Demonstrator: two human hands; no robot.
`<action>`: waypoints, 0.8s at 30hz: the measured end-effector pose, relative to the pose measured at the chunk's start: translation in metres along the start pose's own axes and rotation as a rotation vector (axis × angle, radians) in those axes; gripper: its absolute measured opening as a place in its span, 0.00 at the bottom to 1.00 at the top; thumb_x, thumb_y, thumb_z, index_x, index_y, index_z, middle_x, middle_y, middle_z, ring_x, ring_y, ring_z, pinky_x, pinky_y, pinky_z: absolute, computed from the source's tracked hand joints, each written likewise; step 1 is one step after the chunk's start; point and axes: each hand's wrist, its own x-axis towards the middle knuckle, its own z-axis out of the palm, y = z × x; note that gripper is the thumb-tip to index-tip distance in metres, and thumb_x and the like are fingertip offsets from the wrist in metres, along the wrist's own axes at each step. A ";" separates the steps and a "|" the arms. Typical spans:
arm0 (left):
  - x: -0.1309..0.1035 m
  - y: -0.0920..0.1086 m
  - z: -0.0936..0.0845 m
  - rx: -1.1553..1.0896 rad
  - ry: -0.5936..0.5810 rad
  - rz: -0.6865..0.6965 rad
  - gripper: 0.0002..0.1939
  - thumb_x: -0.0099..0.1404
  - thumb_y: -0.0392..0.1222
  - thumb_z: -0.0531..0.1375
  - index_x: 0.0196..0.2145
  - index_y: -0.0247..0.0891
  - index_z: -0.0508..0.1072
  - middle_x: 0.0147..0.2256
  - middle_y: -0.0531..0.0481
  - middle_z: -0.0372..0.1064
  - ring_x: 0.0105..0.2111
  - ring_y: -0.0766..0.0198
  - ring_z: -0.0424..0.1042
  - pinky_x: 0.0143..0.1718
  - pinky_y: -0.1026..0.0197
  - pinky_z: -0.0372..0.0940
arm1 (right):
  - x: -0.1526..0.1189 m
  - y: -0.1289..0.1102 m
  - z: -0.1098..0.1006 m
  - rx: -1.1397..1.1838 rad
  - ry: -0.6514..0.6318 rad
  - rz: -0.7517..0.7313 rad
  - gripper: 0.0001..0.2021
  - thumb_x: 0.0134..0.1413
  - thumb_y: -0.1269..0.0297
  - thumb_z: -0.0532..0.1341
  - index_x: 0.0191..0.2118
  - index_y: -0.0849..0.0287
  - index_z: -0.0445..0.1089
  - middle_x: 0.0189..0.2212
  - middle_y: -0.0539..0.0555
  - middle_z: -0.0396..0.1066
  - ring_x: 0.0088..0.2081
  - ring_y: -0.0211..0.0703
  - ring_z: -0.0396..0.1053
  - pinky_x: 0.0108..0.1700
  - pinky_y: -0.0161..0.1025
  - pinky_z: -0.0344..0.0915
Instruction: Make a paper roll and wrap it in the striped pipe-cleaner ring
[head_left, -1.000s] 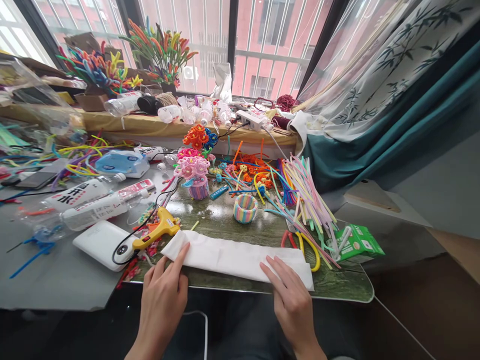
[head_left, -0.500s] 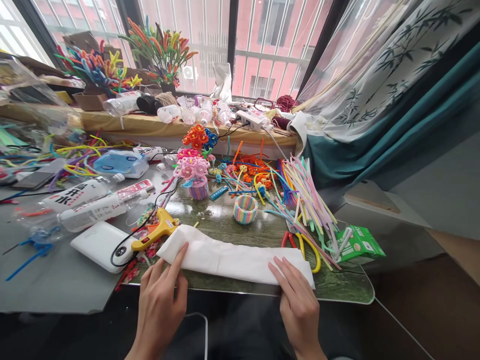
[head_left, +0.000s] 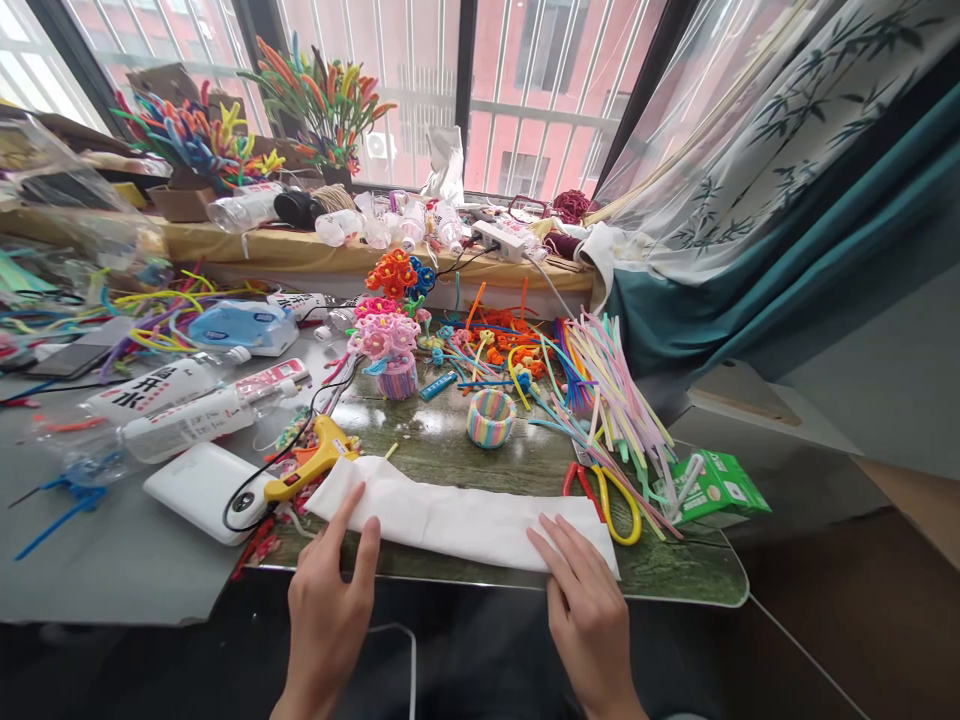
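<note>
We are spreading our left hand [head_left: 330,590] and right hand [head_left: 591,595], pinching nothing. They are touching opposite ends of a white cloth [head_left: 465,520], which is lying along the near edge of the bench [head_left: 436,455]. It is already forming a folded strip, its left end not yet lying straight. Beyond, a striped cup [head_left: 490,428] is standing apart, untouched.

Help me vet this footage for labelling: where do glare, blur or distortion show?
Head view, top: window washed out; head view, middle: bright reflections on the glossy table; head view, left edge: clutter smeared and stretched; head view, bottom: left hand, right hand and white strip fairly sharp.
</note>
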 end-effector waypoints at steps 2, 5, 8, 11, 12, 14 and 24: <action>-0.001 0.004 0.003 0.012 0.031 -0.047 0.29 0.67 0.58 0.53 0.58 0.41 0.71 0.55 0.44 0.73 0.53 0.47 0.73 0.53 0.48 0.66 | 0.002 -0.002 -0.002 -0.009 -0.031 0.013 0.22 0.63 0.76 0.50 0.58 0.54 0.69 0.56 0.53 0.72 0.60 0.49 0.67 0.59 0.51 0.65; -0.002 0.007 0.007 0.039 0.049 -0.063 0.27 0.67 0.55 0.53 0.58 0.40 0.70 0.53 0.44 0.74 0.51 0.48 0.74 0.50 0.49 0.68 | 0.004 -0.010 -0.003 -0.043 -0.071 0.022 0.19 0.65 0.67 0.54 0.60 0.56 0.67 0.61 0.56 0.66 0.63 0.54 0.62 0.60 0.54 0.64; -0.003 0.008 0.010 0.070 0.078 -0.058 0.27 0.67 0.54 0.54 0.59 0.41 0.69 0.52 0.43 0.75 0.49 0.48 0.75 0.48 0.50 0.68 | 0.007 -0.023 0.001 -0.084 -0.104 -0.009 0.24 0.65 0.56 0.57 0.63 0.60 0.63 0.66 0.60 0.59 0.66 0.58 0.57 0.61 0.56 0.61; -0.004 0.006 0.012 0.110 0.102 -0.047 0.29 0.66 0.55 0.56 0.61 0.40 0.68 0.51 0.42 0.76 0.46 0.47 0.77 0.45 0.50 0.70 | 0.010 -0.036 0.008 -0.104 -0.171 -0.080 0.30 0.66 0.50 0.56 0.67 0.62 0.57 0.66 0.60 0.58 0.66 0.56 0.57 0.61 0.52 0.62; -0.004 0.006 0.012 0.118 0.100 -0.036 0.30 0.66 0.56 0.56 0.61 0.40 0.67 0.52 0.42 0.75 0.46 0.46 0.77 0.44 0.50 0.70 | 0.011 -0.039 0.011 -0.118 -0.187 -0.102 0.31 0.66 0.49 0.55 0.67 0.62 0.56 0.66 0.60 0.58 0.66 0.56 0.58 0.60 0.51 0.63; -0.004 0.004 0.012 0.112 0.083 -0.009 0.32 0.65 0.56 0.57 0.63 0.40 0.64 0.55 0.41 0.72 0.48 0.46 0.76 0.46 0.50 0.70 | 0.012 -0.042 0.015 -0.158 -0.194 -0.136 0.32 0.65 0.47 0.54 0.68 0.60 0.55 0.66 0.59 0.59 0.64 0.56 0.60 0.59 0.52 0.64; 0.001 0.007 0.028 -0.031 0.082 0.124 0.39 0.65 0.51 0.59 0.68 0.37 0.50 0.63 0.34 0.59 0.52 0.48 0.73 0.49 0.50 0.72 | 0.015 -0.064 0.025 -0.144 -0.070 -0.050 0.27 0.65 0.44 0.49 0.65 0.46 0.62 0.64 0.58 0.63 0.62 0.61 0.63 0.57 0.57 0.61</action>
